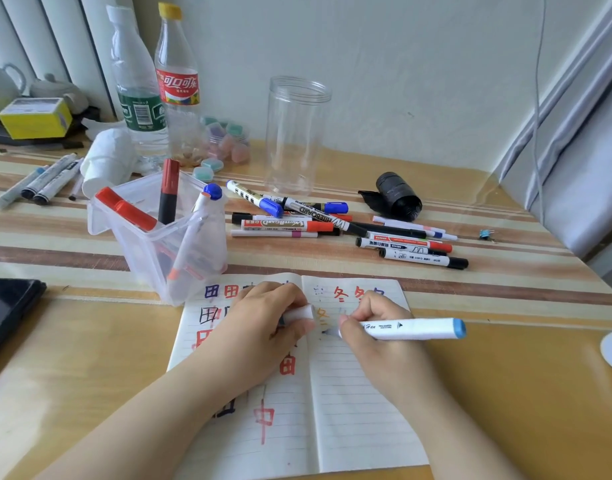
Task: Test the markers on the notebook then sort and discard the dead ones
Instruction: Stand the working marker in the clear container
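Note:
An open lined notebook [360, 403] lies at the near edge, marked with red, blue and black characters. My right hand [373, 327] grips a white marker with a blue end cap [415, 329], its tip touching the right page. My left hand [263, 323] rests on the left page and holds a white cap [299, 312]. A clear plastic bin [166, 237] left of the notebook holds several markers. A pile of markers [332, 223] lies beyond the notebook.
A tall clear jar [294, 133] stands behind the pile. Two bottles [159, 88] and a paper roll [107, 161] stand at the back left, with more markers [41, 183] beside them. A black bag roll [398, 195] lies at the right; a dark tablet [6, 306] at the left.

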`<state>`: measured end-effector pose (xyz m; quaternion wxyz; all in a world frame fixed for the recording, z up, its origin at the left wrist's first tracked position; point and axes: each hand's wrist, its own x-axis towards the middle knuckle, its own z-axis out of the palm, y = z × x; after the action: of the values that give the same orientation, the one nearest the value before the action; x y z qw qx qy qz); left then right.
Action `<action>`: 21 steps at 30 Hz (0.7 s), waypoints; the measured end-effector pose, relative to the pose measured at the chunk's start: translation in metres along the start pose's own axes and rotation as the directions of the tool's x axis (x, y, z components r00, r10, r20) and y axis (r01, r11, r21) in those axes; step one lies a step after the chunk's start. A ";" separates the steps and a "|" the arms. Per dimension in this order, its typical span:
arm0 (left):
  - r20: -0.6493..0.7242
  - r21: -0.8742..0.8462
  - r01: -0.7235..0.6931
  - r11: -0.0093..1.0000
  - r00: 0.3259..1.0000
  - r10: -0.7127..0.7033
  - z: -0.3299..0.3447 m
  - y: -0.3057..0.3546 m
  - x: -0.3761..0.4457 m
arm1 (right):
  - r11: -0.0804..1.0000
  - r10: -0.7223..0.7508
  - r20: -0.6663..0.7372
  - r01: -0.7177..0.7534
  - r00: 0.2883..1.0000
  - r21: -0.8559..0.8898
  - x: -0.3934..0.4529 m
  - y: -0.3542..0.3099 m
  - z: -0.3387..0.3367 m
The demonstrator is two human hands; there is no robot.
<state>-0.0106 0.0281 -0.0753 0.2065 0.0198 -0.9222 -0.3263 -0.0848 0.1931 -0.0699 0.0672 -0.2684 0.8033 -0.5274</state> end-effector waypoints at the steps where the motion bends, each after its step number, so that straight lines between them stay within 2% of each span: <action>1: 0.002 -0.001 0.003 1.000 1.000 -0.003 0.000 0.000 0.000 | 1.000 -0.002 0.011 0.002 1.000 0.009 -0.001 -0.001 0.000; 21: 0.035 -0.010 0.026 1.000 0.999 -0.026 -0.002 0.002 -0.002 | 0.999 0.023 -0.032 -0.024 0.999 -0.031 -0.001 -0.001 -0.004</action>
<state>-0.0072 0.0290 -0.0730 0.1860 0.0251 -0.9236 -0.3342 -0.0851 0.1961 -0.0678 0.0563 -0.2516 0.8155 -0.5182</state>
